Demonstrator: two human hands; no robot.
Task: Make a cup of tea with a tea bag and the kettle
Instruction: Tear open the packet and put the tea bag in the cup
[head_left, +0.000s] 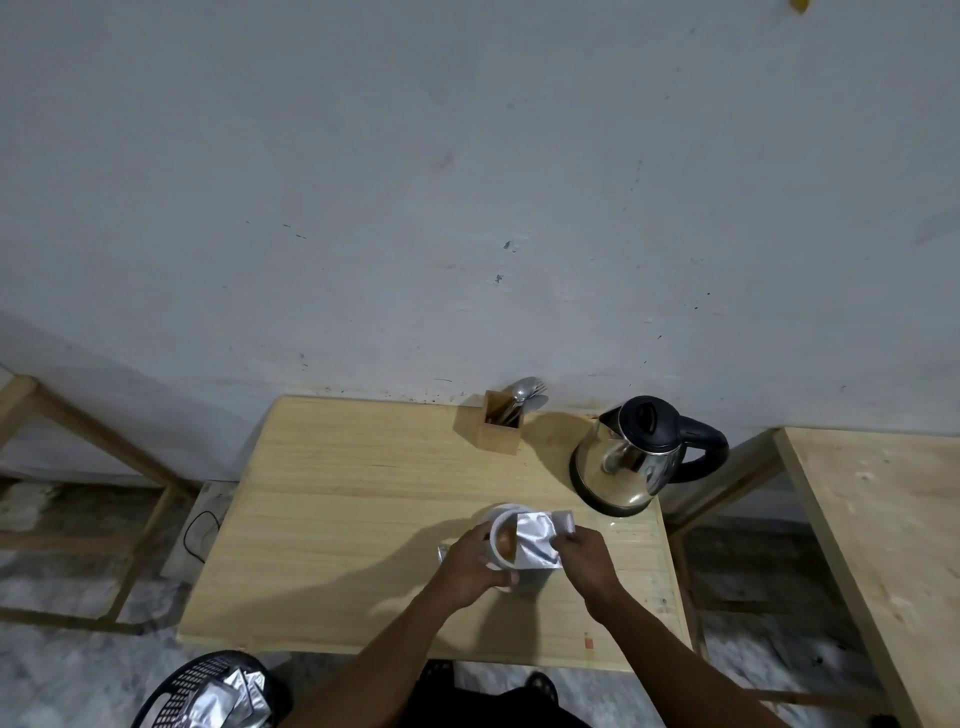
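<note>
A white cup (497, 521) stands on the wooden table (337, 493), with brownish liquid showing inside. My left hand (470, 569) wraps around the cup's near side. My right hand (584, 558) pinches a silver foil tea bag sachet (537, 538) and holds it right over the cup's right rim. A steel kettle (631, 465) with a black lid and handle sits on its base at the table's back right, apart from both hands.
A wooden holder (501, 428) with spoons and a fork stands at the table's back edge by the wall. A black basket (208, 691) with several foil sachets sits on the floor at lower left. Another wooden table (883, 545) stands to the right.
</note>
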